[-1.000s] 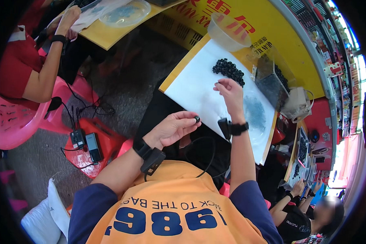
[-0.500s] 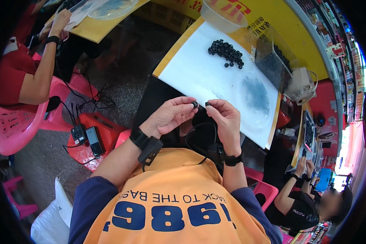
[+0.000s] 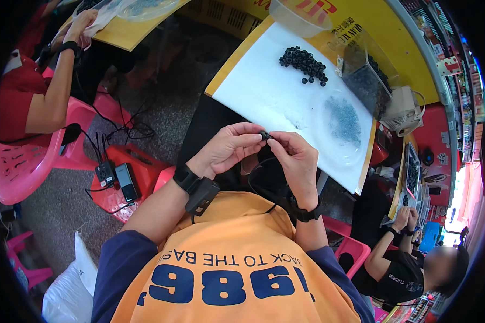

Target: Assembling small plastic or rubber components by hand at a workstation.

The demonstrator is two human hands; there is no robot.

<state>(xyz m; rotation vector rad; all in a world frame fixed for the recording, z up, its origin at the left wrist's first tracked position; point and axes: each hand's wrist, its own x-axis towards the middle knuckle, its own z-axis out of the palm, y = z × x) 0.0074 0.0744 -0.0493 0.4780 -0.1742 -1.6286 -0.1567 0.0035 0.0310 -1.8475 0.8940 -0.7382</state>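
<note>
Just in front of the table's near edge, my hands meet around a small round black part (image 3: 265,136). The thumb and fingers of my left hand (image 3: 229,148) pinch it from one side. My right hand (image 3: 297,161) comes in from the other side, its fingertips closed against the same spot; whether they hold a second small piece is hidden. Farther off on the white tabletop (image 3: 264,81) lies a pile of similar black round parts (image 3: 305,63). Right of the pile, a clear shallow dish (image 3: 322,141) holds many tiny blue-grey pieces (image 3: 344,119).
A clear bin (image 3: 367,89) of black parts stands at the table's right side, near a white bag (image 3: 401,110). A clear bowl (image 3: 302,19) sits at the far edge. People work at left and right. Cables and a power bank (image 3: 125,182) lie on a red stool (image 3: 145,161).
My hands, which were slightly apart with a small black piece in each, have come together at the fingertips. The right hand has moved left toward the left hand.
</note>
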